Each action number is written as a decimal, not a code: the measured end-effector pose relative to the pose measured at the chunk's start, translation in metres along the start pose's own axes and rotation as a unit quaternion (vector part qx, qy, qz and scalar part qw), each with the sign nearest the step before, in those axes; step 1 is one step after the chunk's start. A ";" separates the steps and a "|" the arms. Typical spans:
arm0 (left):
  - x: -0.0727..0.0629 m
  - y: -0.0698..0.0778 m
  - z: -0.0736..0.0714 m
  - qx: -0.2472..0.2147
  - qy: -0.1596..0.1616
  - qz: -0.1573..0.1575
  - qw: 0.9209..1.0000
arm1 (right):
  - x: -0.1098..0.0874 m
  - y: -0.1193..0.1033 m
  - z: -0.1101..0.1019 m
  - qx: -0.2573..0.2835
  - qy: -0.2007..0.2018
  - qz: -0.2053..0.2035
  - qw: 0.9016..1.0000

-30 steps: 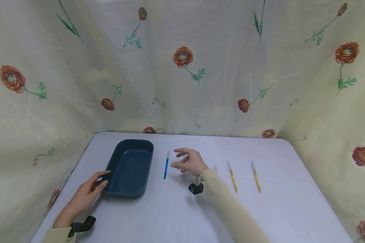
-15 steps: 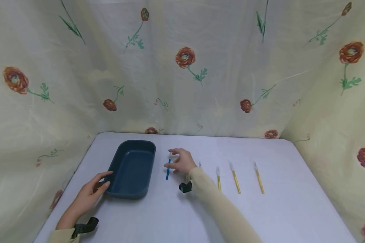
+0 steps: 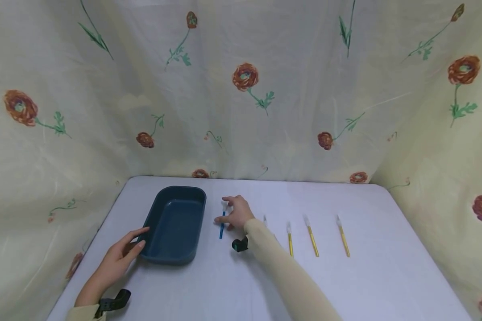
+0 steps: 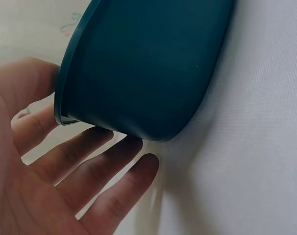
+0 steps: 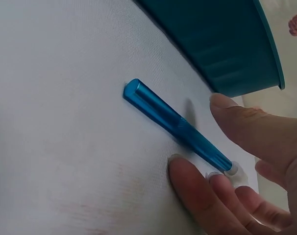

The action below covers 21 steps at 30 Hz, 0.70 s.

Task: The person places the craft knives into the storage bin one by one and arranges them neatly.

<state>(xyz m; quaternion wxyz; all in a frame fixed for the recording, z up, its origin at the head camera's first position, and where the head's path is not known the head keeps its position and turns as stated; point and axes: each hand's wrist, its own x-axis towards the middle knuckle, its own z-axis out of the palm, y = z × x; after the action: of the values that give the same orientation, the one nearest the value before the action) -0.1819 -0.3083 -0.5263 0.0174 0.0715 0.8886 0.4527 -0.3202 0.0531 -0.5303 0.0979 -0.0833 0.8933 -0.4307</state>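
A slim blue metallic pen-like tool [image 5: 160, 110] with a pale, clear-looking tip lies on the white table. In the right wrist view, my right hand [image 3: 238, 213] is over its tip end, thumb on one side and fingers on the other. The thumb looks apart from the tool; whether the farther fingers touch it I cannot tell. At the left, my left hand [image 3: 118, 254] touches the near left corner of a dark blue tray [image 3: 146, 221], its fingers loosely extended along the outer wall [image 4: 134, 73]. Nothing lies inside the tray.
To the right of my right hand lie similar yellow pale-tipped tools: one [image 3: 290, 240], another [image 3: 312, 238] and a third [image 3: 343, 238]. One more tip [image 3: 265, 220] shows beside my right sleeve, which hides the rest. A flowered curtain [image 3: 289, 102] hangs behind the table.
My right hand has moved left, from beside the blue tool to over it, uncovering more of the yellow tools. The left hand keeps its place at the tray.
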 end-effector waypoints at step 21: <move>0.000 0.004 0.002 0.005 0.005 -0.010 1.000 | 0.012 -0.001 0.005 -0.017 -0.013 0.028 0.999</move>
<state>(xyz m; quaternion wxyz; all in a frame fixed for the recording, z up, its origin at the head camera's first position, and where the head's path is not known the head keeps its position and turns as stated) -0.1809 -0.3048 -0.5244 0.0174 0.0607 0.8916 0.4485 -0.3300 0.0455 -0.5337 0.1204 -0.0658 0.9010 -0.4115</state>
